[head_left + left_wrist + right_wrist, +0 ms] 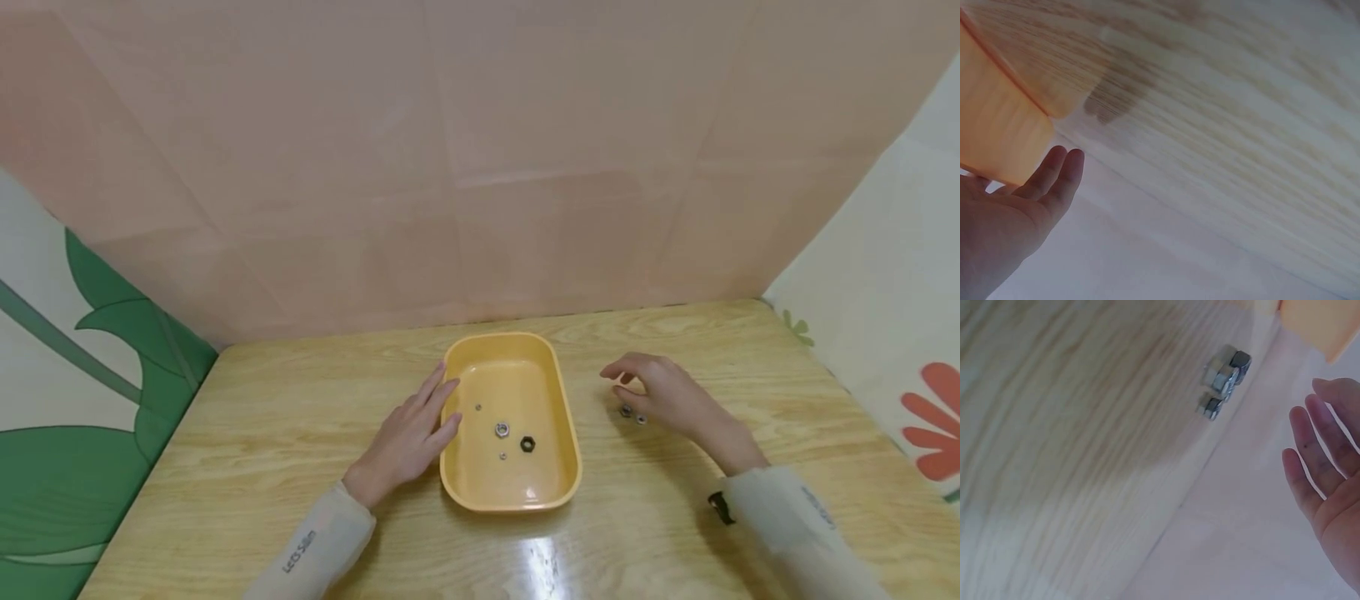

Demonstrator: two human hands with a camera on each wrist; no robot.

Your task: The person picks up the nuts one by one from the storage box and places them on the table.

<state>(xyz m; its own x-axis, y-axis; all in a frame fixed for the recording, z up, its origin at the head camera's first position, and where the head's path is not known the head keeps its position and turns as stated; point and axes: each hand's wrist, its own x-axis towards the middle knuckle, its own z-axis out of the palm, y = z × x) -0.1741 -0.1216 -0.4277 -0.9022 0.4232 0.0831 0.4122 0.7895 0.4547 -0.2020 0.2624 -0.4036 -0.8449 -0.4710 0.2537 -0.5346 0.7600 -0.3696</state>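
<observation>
My left hand [408,435] lies along the left rim of a yellow plastic tray [567,417], its fingers extended and touching the edge. Inside the tray are a large silver nut [502,429], a black nut [528,444] and two tiny nuts, one of them a small silver nut [503,456]. To the tray's right, my right hand [671,398] hovers over the table with relaxed, slightly bent fingers, holding nothing visible. Below its thumb sit more metal nuts [626,411]. In the right wrist view a dark nut [1240,367], a silver nut [1222,381] and a smaller nut [1211,408] stand close together.
The wood-grain table [300,417] ends at a pinkish covered wall [450,208] behind the tray. Side panels carry a green leaf print [67,475] at left and a red flower print [937,425] at right. A dark band [722,507] shows by the right cuff.
</observation>
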